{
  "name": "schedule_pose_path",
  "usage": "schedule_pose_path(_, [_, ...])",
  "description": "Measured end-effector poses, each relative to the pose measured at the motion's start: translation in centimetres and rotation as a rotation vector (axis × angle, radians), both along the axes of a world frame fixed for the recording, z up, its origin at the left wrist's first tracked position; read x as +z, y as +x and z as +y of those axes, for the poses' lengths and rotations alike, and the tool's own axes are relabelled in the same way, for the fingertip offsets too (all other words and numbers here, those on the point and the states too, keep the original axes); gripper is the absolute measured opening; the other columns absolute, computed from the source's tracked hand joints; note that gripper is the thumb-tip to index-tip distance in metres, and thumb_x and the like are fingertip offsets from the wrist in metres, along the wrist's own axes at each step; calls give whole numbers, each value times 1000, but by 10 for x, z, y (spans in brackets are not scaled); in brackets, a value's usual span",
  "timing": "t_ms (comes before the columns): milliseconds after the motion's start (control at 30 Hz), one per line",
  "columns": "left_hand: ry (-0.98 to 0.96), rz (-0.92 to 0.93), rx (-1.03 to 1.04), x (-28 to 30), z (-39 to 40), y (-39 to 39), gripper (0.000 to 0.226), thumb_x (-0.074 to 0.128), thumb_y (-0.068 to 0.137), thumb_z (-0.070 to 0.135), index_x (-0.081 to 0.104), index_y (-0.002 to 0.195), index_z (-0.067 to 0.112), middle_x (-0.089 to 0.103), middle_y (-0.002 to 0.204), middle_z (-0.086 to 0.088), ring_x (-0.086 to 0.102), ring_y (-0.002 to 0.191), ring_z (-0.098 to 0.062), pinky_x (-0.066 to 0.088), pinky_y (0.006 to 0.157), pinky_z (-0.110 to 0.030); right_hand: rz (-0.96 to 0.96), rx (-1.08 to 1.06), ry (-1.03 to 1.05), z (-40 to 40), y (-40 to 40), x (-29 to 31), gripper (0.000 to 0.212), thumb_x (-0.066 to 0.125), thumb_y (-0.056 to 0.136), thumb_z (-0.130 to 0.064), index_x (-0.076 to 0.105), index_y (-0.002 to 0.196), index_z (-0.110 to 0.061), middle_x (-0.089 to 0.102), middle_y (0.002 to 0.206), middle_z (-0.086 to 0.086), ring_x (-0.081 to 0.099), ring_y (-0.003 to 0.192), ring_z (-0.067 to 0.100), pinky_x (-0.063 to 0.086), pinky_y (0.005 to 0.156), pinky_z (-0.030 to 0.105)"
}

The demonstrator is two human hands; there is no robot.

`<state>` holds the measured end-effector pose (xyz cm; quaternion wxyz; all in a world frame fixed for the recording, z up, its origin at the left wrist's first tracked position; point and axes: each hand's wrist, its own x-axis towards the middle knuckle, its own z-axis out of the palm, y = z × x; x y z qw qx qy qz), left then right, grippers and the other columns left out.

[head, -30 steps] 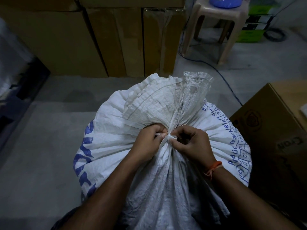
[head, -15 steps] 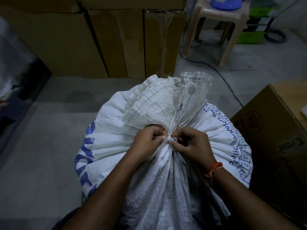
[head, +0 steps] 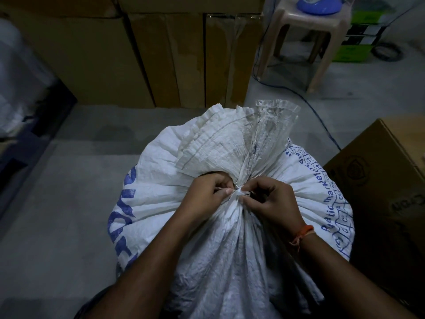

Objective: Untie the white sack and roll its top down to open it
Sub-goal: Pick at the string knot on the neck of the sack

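Observation:
A full white woven sack (head: 161, 199) with blue print stands on the floor in front of me. Its neck is gathered and bound by a thin white tie (head: 240, 192), and the pleated top (head: 232, 139) fans out beyond the knot. My left hand (head: 204, 196) pinches one end of the tie on the knot's left side. My right hand (head: 273, 199), an orange thread round its wrist, pinches the knot from the right. Both hands touch the tie.
Tall cardboard boxes (head: 142, 56) line the back. A brown carton (head: 388, 185) stands close on the right of the sack. A beige plastic stool (head: 305, 38) with a blue object on it stands at the back right, and a blue cable (head: 322, 123) runs across the grey floor.
Both hands stay at the knot with only small finger movements; the tie remains knotted and the sack has not moved.

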<state>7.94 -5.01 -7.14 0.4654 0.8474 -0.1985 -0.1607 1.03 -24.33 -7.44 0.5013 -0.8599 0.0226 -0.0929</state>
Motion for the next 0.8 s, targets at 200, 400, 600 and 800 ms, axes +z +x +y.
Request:
schedule_pose_path(200, [-6,18,-1,-4,-3,0,7,70,89,17,71,83,22,67,75,11,59,69,-4,52,74,-33,8,13,34,-3,-1,1,17,90,74,-14,77,84,-18,76,80,-1,70,71,15,56,66,33])
schedule_pose_path(400, [-24,-14,30,-2,-6,-3,14,71,90,13,71,84,25,68,79,12,64,78,-4,52,78,-27,-1,10,34,-2,-1,1,18,91,73,-15,77,84,-18,75,80,0,70,73,15,56,67,31])
schedule_pose_path(600, [-3,-35,29,1,-7,-6,18,72,91,8,70,83,24,67,79,11,63,77,-3,50,75,-20,4,6,29,-1,-1,-1,17,90,73,-14,77,84,-18,75,81,1,72,77,17,58,71,43])
schedule_pose_path(800, [1,-32,28,4,-13,-9,21,70,92,6,70,82,25,69,79,10,62,74,4,41,69,-5,6,18,27,-1,-1,0,16,88,74,-12,77,84,-18,75,80,0,72,77,16,57,72,44])
